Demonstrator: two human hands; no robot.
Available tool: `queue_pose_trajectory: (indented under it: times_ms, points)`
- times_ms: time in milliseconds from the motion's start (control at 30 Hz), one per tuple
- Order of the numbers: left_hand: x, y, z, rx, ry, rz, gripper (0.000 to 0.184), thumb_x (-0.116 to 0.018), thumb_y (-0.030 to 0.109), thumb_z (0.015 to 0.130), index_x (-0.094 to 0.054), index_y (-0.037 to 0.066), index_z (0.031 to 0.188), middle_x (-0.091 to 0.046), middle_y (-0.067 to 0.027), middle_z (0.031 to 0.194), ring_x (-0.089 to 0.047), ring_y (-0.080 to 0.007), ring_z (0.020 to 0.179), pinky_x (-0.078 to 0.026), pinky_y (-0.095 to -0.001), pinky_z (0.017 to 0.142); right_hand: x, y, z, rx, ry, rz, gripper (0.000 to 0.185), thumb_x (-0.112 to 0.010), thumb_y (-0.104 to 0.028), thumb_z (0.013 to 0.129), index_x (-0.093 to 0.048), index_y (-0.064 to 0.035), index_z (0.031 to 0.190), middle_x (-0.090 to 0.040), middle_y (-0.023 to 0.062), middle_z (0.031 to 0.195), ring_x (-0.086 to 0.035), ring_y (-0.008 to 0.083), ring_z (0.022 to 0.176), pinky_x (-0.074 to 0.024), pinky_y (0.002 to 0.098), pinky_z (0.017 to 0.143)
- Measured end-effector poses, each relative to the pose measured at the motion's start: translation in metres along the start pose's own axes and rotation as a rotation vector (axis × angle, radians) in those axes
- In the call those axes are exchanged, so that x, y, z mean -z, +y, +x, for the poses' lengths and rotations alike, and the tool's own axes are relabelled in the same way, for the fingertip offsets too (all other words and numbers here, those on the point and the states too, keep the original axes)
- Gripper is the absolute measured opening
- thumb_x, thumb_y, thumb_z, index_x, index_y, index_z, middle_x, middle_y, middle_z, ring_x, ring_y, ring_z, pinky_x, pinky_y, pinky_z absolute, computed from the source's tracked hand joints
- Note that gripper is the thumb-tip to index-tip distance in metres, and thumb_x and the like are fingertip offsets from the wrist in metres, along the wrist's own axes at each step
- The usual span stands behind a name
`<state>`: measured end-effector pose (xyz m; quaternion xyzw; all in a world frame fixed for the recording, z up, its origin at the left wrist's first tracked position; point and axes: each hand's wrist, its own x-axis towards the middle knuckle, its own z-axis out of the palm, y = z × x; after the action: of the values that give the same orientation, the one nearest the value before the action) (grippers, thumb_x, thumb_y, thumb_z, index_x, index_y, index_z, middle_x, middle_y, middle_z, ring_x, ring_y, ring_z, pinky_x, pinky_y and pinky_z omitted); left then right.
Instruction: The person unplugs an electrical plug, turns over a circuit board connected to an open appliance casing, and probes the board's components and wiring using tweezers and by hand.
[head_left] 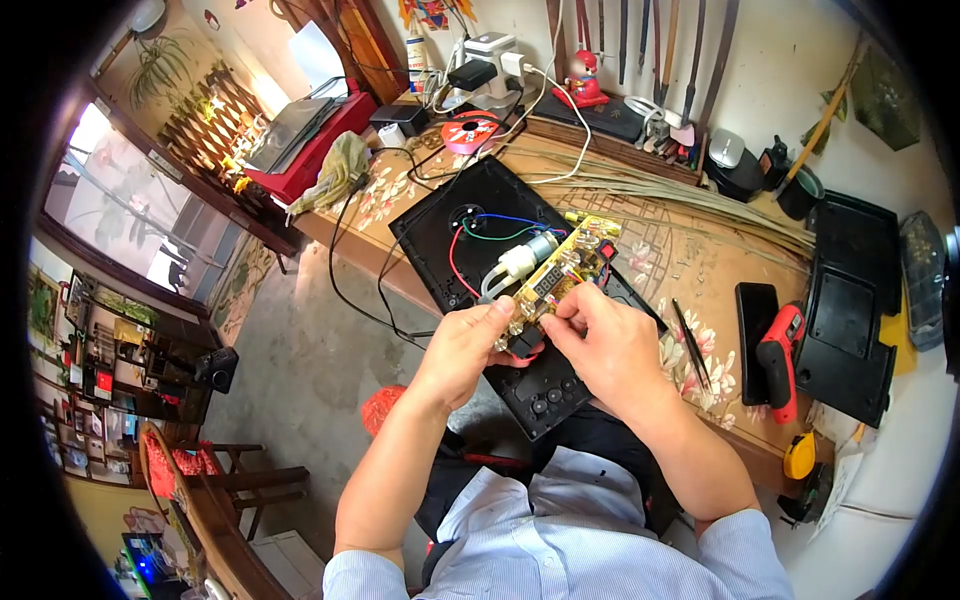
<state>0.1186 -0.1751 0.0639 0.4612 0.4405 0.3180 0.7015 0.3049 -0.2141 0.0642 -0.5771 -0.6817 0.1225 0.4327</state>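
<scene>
A yellow circuit board (566, 262) with a small digit display is held tilted above a black plastic housing (425, 225). My left hand (465, 345) grips the board's lower left end, thumb on top. At its lower right edge, the fingers of my right hand (605, 340) are pinched together; whatever sits between them is too small to make out. Beside the board lies a small pump motor (525, 258) with pale tubing. Red, green and blue wires (505, 217) run from a round opening in the housing towards it.
Black tweezers (691, 345), a dark phone (757, 340) and a red-and-black handheld tool (780, 362) lie on the right of the table. Further right rests a black plastic cover (850, 290). Long thin strips (690, 205), cables and a tape roll (470, 131) occupy the back.
</scene>
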Motion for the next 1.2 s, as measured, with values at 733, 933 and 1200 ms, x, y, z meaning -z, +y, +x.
queue_pose_trajectory:
  times_ms: [733,933,1200]
  points:
    - [-0.012,-0.001,-0.011,-0.200,0.061,0.329,0.040,-0.054,0.033,0.103,-0.069,-0.004,0.103,-0.061,0.0058,0.085,-0.048,-0.0023,0.078,-0.042,-0.0205,0.068,0.002,0.005,0.000,-0.032,-0.062,-0.053,0.021,-0.072,-0.020,0.081,-0.055,-0.0083,0.081,-0.064,0.0088,0.063,-0.065,0.0312,0.057,-0.0524,0.0430,0.054]
    - [-0.006,-0.008,-0.006,-0.214,0.048,0.398,0.039,-0.055,0.032,0.103,-0.069,-0.004,0.101,-0.060,0.0060,0.082,-0.047,-0.0024,0.075,-0.042,-0.0208,0.065,0.002,0.007,-0.002,0.024,-0.086,-0.101,0.023,-0.071,-0.019,0.082,-0.052,-0.0063,0.081,-0.063,0.0097,0.061,-0.065,0.0310,0.055,-0.0522,0.0430,0.051]
    - [-0.005,-0.010,-0.004,-0.205,0.056,0.392,0.039,-0.055,0.032,0.102,-0.070,-0.004,0.101,-0.059,0.0059,0.082,-0.046,-0.0023,0.075,-0.041,-0.0207,0.064,-0.002,0.007,-0.004,0.071,-0.077,-0.149,0.023,-0.069,-0.019,0.083,-0.051,-0.0056,0.082,-0.063,0.0101,0.062,-0.065,0.0313,0.056,-0.0517,0.0436,0.051]
